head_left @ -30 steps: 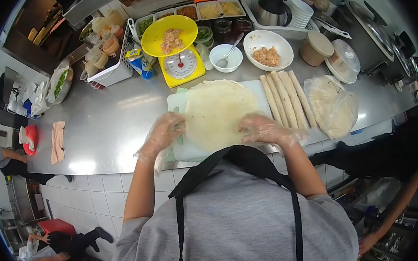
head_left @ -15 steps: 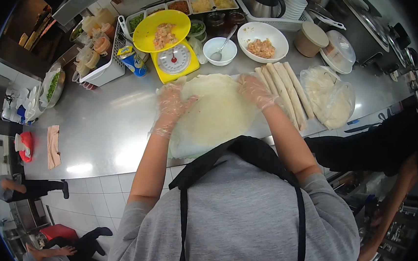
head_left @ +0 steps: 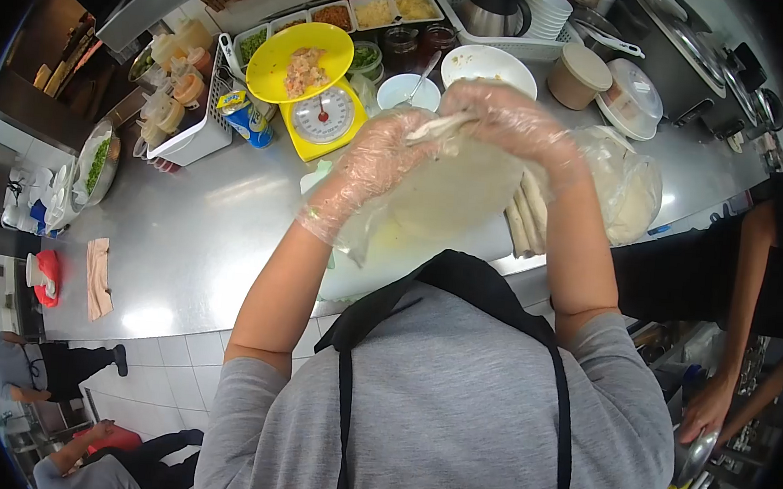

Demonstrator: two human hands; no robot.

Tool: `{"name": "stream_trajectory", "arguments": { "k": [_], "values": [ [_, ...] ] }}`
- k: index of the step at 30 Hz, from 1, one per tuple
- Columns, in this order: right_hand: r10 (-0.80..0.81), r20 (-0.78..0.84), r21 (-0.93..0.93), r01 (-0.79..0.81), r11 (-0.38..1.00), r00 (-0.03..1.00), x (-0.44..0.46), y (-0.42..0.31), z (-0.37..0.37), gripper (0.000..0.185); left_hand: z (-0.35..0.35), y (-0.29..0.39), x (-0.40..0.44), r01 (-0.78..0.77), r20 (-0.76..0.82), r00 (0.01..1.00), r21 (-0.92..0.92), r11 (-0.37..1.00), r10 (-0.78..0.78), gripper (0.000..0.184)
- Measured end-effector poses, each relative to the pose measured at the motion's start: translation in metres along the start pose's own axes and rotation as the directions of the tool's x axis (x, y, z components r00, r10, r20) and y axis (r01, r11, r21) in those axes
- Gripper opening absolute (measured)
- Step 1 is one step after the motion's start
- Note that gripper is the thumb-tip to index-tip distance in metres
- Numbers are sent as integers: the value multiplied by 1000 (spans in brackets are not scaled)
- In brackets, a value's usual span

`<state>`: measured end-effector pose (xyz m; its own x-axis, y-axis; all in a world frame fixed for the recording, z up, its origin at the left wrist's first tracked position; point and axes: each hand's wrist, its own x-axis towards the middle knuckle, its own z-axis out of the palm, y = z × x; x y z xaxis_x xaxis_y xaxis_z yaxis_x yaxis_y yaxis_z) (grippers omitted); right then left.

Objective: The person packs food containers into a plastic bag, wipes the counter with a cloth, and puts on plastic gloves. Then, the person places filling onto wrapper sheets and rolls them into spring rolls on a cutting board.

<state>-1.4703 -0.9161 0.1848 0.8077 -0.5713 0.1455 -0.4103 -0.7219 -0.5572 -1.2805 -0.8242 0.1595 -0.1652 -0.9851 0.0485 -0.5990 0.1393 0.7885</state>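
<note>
together, left hand (head_left: 378,156) and right hand (head_left: 520,130) grip the dough (head_left: 451,189) by its far side, hanging toward the bench's (head_left: 161,305) near edge.

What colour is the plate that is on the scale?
Yellow plate, clearest in the head view.

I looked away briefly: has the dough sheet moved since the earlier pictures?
Yes: the dough sheet has moved up, its far edge off the cutting board.

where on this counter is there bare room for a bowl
Widest bare stretch: the steel counter left of the cutting board, between the white basket and the pink cloth. Crowded: the back, with yellow scale and white bowl, and the right, with pale rolls.
</note>
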Motion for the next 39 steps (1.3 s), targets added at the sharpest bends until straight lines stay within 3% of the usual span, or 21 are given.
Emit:
{"name": "stream_trajectory", "arguments": {
  "k": [1,3,4,6,8,10,11,13,14,15,17,19,21,23,24,26,30,33,36,38,39],
  "values": [
    [-2,-1,-2,2,1000,1000,1,-2,-9,20,4,-1,-2,-1,-2,1000,1,1000,1,52],
    [61,-53,-77,-65,995,997,2,-7,-24,23,16,-6,-13,82,-188,979,22,996,-76,45],
    [-38,-62,-96,32,995,997,8,-5,-24,24,16,-5,-21,81,-188,979,21,997,-75,45],
    [-84,19,-65,85,994,996,20,-15,-9,26,7,-8,-44,50,129,992,-296,954,-12,43],
    [-135,96,-29,138,990,986,33,-25,19,29,-8,-25,-62,95,148,987,-245,965,-59,44],
    [-309,-47,266,310,913,950,36,-25,59,36,-25,-59,-84,217,121,972,-127,968,-202,45],
    [-312,-43,270,312,911,949,37,-27,60,36,-33,-80,-96,299,74,953,-61,952,-294,45],
    [-403,-24,92,403,911,915,39,-31,51,42,-47,-106,-117,305,24,952,-15,952,-305,46],
    [-348,-127,114,362,925,929,32,-31,42,39,-50,-115,-124,312,-20,950,29,950,-311,46],
    [-351,-122,117,364,924,929,25,-21,36,39,-51,-114,-124,316,-24,949,26,949,-315,46],
    [-49,-234,-34,42,999,971,7,6,28,34,-55,-108,-118,342,-142,935,111,933,-325,48],
    [150,-2,99,-149,984,989,-17,24,24,31,-41,-122,-104,315,-188,938,119,942,-290,48],
    [-45,95,-78,53,996,994,-45,60,46,27,-23,-119,-90,286,-229,940,128,950,-252,48],
    [112,199,-48,-105,993,974,-72,64,60,26,-2,-106,-75,415,-217,905,267,870,-366,54],
    [120,195,-48,-113,992,973,-80,60,63,26,8,-107,-70,410,-209,908,269,872,-362,54],
    [341,283,-83,-331,940,897,-88,52,69,29,28,-119,-64,440,-204,896,278,854,-395,60],
    [368,254,-117,-350,930,894,-91,58,89,33,33,-124,-66,437,-177,896,187,880,-407,64],
    [424,278,-155,-396,905,862,-78,59,93,38,32,-129,-77,512,-220,842,38,858,-492,61],
    [330,188,-175,-299,938,925,-64,79,104,45,32,-127,-87,492,-256,839,-23,870,-481,58],
    [238,-10,-146,-237,960,971,-57,81,108,46,31,-126,-92,475,-294,845,28,879,-447,56],
    [232,-7,-146,-231,962,973,-53,77,106,46,29,-122,-96,478,-299,842,26,878,-449,56]
  ]
}}
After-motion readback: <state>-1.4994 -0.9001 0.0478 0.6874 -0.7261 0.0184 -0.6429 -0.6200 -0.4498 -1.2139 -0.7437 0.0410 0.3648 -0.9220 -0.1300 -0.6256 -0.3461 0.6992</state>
